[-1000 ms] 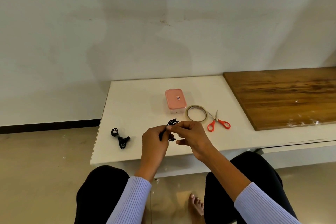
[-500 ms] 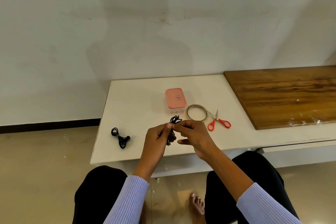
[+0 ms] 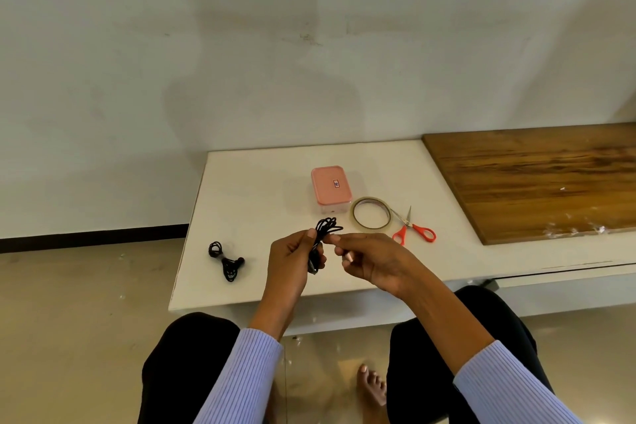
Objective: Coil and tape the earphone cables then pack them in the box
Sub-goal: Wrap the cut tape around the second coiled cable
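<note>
My left hand [image 3: 292,260] grips a coiled black earphone cable [image 3: 325,229] upright above the white table [image 3: 261,196], loops sticking out above the fingers. My right hand [image 3: 371,258] is just right of the coil, fingers curled, fingertips at the cable; whether it pinches the cable or a bit of tape I cannot tell. A second coiled black earphone [image 3: 227,260] lies on the table to the left. The pink-lidded box [image 3: 331,184] stands shut behind the hands. A clear tape roll [image 3: 370,212] and red-handled scissors [image 3: 413,229] lie to its right.
A brown wooden board [image 3: 543,179] covers the table's right part, with white scraps near its front edge. The wall rises right behind the table. My knees and a bare foot [image 3: 371,385] are below the table's front edge.
The hands have drawn slightly apart. My right hand has shifted a little to the right of the coil, while my left hand keeps holding the cable upright.
</note>
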